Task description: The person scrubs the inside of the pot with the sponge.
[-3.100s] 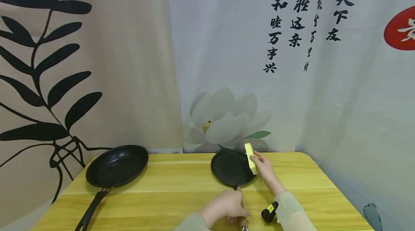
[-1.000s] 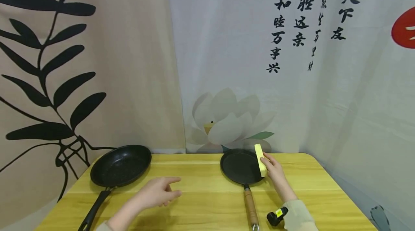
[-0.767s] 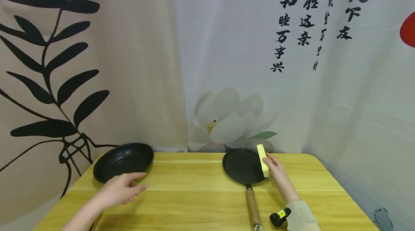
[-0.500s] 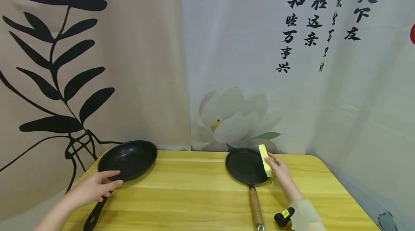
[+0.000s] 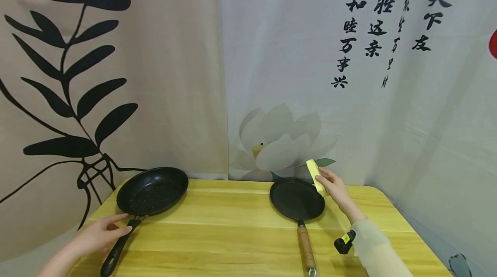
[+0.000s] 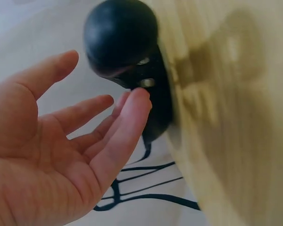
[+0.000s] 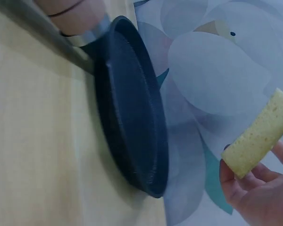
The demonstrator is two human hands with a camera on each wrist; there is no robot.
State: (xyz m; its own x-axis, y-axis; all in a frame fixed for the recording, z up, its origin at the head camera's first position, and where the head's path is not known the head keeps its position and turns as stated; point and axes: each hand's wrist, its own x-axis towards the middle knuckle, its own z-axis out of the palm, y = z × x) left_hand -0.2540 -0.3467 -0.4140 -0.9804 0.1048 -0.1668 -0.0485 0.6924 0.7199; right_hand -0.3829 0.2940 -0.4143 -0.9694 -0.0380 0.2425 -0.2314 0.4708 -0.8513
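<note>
A deep black frying pan (image 5: pixel 153 191) stands at the table's left end, its black handle (image 5: pixel 116 251) pointing toward me. My left hand (image 5: pixel 99 236) is beside that handle, thumb and fingers apart; in the left wrist view the open palm (image 6: pixel 47 155) faces the handle, and whether a fingertip touches it I cannot tell. On the right lies a flat black pan (image 5: pixel 297 200) with a wooden handle (image 5: pixel 306 244). Just above its right rim, my right hand (image 5: pixel 336 187) pinches a yellow sponge (image 5: pixel 314 172). The right wrist view shows the sponge's porous face (image 7: pixel 259 134) apart from the pan.
The wooden table (image 5: pixel 217 225) reaches back to a printed curtain (image 5: pixel 174 74). A black camera (image 5: pixel 344 242) is strapped at my right wrist. Bare tabletop lies between the two pans.
My left hand has left the wooden handle and crossed leftward to the frying pan's handle. My right hand has lifted the sponge slightly off the flat pan's rim. The head view has shifted left.
</note>
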